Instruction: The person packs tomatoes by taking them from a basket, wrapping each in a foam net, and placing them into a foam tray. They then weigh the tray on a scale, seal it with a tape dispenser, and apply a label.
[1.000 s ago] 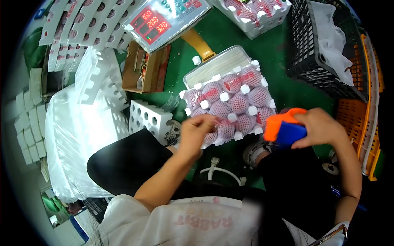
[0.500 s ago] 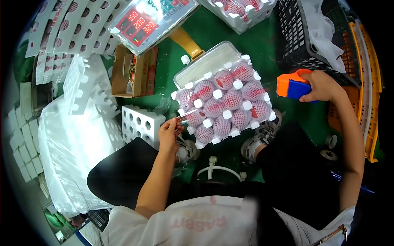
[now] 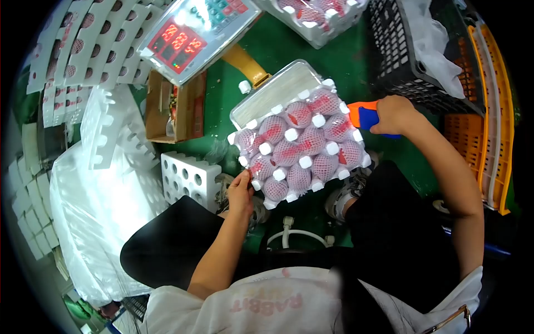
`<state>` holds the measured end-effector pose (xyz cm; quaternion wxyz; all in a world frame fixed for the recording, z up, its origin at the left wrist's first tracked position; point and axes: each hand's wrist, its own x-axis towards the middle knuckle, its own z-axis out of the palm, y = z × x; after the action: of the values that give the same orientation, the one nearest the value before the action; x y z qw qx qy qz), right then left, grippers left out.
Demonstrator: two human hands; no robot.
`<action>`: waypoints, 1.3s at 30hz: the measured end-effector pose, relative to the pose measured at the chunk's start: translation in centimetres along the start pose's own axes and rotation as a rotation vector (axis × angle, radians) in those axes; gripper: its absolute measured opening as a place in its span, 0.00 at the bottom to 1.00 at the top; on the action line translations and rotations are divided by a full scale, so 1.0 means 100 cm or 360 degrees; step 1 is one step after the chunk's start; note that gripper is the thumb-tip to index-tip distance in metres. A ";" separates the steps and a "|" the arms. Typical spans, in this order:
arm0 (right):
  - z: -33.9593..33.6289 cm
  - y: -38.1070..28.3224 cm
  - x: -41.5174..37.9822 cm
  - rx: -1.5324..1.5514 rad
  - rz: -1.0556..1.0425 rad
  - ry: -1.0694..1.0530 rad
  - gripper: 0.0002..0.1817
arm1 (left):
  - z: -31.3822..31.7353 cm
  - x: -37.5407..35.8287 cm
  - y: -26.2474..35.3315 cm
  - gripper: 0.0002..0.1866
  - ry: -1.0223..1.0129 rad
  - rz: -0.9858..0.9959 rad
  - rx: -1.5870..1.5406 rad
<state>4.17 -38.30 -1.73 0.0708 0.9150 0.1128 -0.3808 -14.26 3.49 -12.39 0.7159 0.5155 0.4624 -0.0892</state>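
Several white crates (image 3: 83, 44) with netted fruit showing through their round holes filled the upper left of the frame. Below them, a plastic-wrapped pile (image 3: 100, 234) ran down the left side. Next came a white foam block (image 3: 189, 175) with holes, left of centre, and above it an open box (image 3: 192, 111). The scale (image 3: 200, 28), its red digits lit, was at the upper left of centre.

The left hand (image 3: 239, 195) was just below and left of the middle, its fingertips drawn together at the lower left corner of the tray (image 3: 365, 161); whether they pinched anything could not be told. The tray lay in the middle of the frame, slightly tilted, filled with netted fruit (image 3: 286, 153), and covered the lower part of a pan (image 3: 272, 96).

Right of the tray, the right hand (image 3: 395, 117) had its fingers wrapped around a blue-and-orange tool (image 3: 367, 118), whose orange end was at the tray's upper right edge. Farther right were a black basket (image 3: 389, 47) and an orange basket (image 3: 489, 122).
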 end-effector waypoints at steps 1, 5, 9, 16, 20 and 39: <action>0.000 -0.006 0.002 -0.0023 0.0023 0.0027 0.28 | 0.000 0.003 -0.003 0.10 -0.0043 -0.0045 -0.0030; 0.002 -0.034 -0.001 -0.0034 0.0150 0.0133 0.23 | -0.011 0.009 -0.004 0.11 -0.0128 -0.0172 -0.0047; 0.012 -0.034 -0.002 0.0013 0.0178 0.0213 0.24 | 0.002 0.005 -0.006 0.11 -0.0045 -0.0174 -0.0184; 0.036 -0.025 -0.007 0.0257 0.0299 0.0176 0.28 | -0.016 0.034 -0.017 0.08 -0.0073 -0.0127 0.0022; 0.064 -0.006 -0.007 0.0555 0.0306 0.0187 0.35 | -0.003 0.030 -0.008 0.09 0.0198 -0.0015 0.0365; 0.082 0.002 -0.007 0.1292 0.0510 0.0933 0.31 | 0.008 0.024 -0.017 0.32 0.0151 -0.0036 -0.0003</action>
<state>-1.84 -40.42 -6.99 -0.2666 0.9427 -0.1702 -0.1063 -13.49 2.87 -15.31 0.6926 0.5133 0.5015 -0.0724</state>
